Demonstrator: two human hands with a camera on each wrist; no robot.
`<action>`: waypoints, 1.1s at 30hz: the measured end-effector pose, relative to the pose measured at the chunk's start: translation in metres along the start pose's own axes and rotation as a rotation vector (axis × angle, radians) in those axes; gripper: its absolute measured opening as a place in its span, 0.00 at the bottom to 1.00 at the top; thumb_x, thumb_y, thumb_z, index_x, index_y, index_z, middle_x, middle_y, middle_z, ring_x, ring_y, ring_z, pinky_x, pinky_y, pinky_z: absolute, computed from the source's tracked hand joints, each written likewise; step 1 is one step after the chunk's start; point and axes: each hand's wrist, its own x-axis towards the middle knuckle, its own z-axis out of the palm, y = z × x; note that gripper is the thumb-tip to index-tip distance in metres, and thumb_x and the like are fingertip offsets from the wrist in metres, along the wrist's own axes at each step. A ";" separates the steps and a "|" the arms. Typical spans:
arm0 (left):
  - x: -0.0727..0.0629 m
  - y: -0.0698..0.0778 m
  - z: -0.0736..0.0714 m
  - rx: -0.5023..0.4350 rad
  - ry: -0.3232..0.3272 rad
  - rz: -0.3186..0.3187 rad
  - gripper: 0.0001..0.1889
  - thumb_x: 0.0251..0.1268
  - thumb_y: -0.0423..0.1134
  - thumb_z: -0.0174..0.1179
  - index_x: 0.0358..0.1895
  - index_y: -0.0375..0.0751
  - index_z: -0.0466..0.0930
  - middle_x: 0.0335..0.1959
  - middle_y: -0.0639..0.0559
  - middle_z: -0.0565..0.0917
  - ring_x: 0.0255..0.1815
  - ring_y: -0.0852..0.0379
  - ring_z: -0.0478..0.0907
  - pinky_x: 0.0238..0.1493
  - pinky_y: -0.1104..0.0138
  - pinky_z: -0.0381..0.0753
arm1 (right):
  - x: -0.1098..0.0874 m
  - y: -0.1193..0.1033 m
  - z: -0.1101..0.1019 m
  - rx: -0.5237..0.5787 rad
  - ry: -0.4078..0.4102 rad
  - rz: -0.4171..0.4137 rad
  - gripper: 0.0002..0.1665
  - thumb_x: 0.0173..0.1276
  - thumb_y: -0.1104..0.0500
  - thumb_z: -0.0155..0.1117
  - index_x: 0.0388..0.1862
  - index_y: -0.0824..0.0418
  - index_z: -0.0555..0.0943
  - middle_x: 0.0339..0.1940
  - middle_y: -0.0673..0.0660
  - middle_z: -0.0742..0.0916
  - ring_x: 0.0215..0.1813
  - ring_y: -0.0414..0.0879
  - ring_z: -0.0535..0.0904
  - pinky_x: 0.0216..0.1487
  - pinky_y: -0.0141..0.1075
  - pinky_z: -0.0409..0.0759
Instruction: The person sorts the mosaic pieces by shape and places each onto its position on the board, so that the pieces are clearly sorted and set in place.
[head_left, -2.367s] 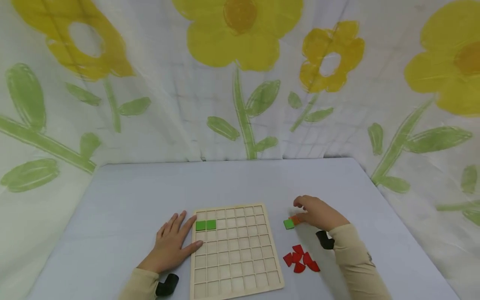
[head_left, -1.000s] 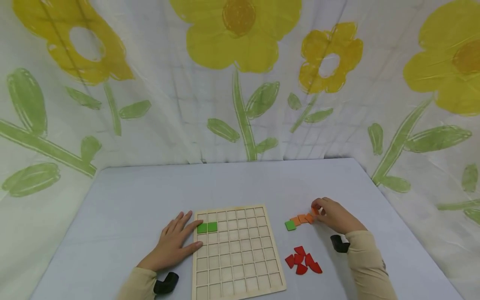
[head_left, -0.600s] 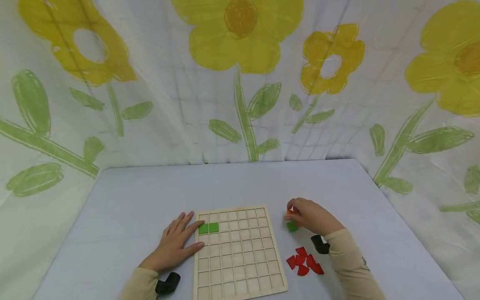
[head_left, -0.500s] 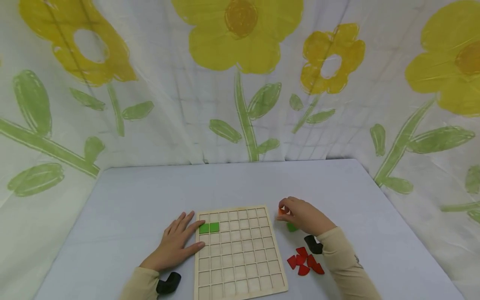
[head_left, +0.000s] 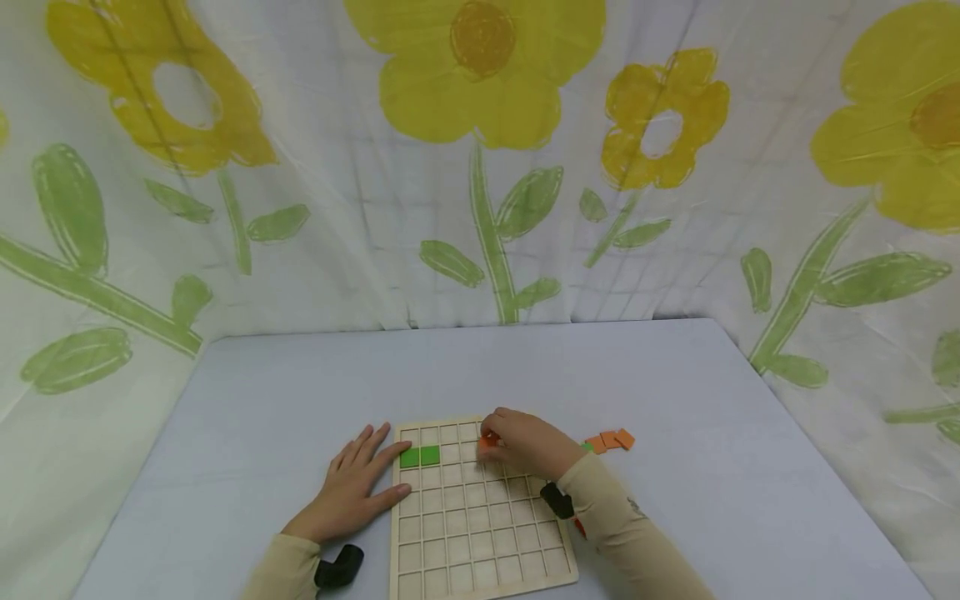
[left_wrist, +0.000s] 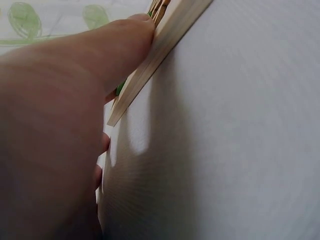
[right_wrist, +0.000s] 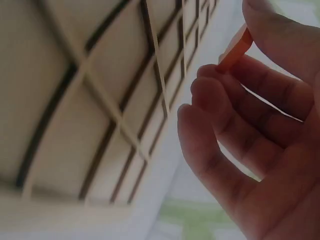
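Note:
A wooden grid board [head_left: 457, 533] lies on the white table, with two green square tiles [head_left: 430, 455] side by side in its second row at the left. My left hand [head_left: 351, 483] rests along the board's left side, fingers spread; thumb and index fingertip touch its edge. In the left wrist view the thumb [left_wrist: 120, 45] presses on the board's rim. My right hand [head_left: 532, 446] is over the upper right part of the board and pinches an orange tile [right_wrist: 235, 52] between thumb and fingers. In the right wrist view the tile is tilted, clear of the grid.
Right of the board lie several orange tiles [head_left: 611, 440] in an overlapping row, and a green tile [head_left: 588, 447] partly behind the right wrist. Red pieces [head_left: 580, 527] are mostly hidden by the right sleeve. A flower-painted curtain [head_left: 337, 208] hangs behind the table.
My right hand picked up an orange tile from the far end of the row and has carried it left over the board. My left hand has stayed at the board's edge.

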 end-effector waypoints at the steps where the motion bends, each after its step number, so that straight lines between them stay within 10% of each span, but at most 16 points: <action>1: 0.000 0.000 0.000 0.001 0.000 -0.001 0.32 0.63 0.60 0.57 0.69 0.54 0.66 0.76 0.42 0.54 0.76 0.38 0.44 0.67 0.38 0.44 | 0.004 -0.003 0.003 0.002 -0.010 -0.005 0.18 0.67 0.46 0.62 0.46 0.57 0.80 0.37 0.47 0.80 0.34 0.35 0.74 0.37 0.25 0.76; 33: -0.001 0.003 -0.004 -0.019 0.018 0.014 0.32 0.63 0.56 0.59 0.68 0.50 0.68 0.75 0.39 0.55 0.76 0.36 0.46 0.67 0.38 0.44 | 0.036 -0.031 0.012 -0.032 -0.078 -0.003 0.14 0.65 0.49 0.66 0.45 0.54 0.80 0.38 0.47 0.80 0.36 0.36 0.76 0.39 0.26 0.76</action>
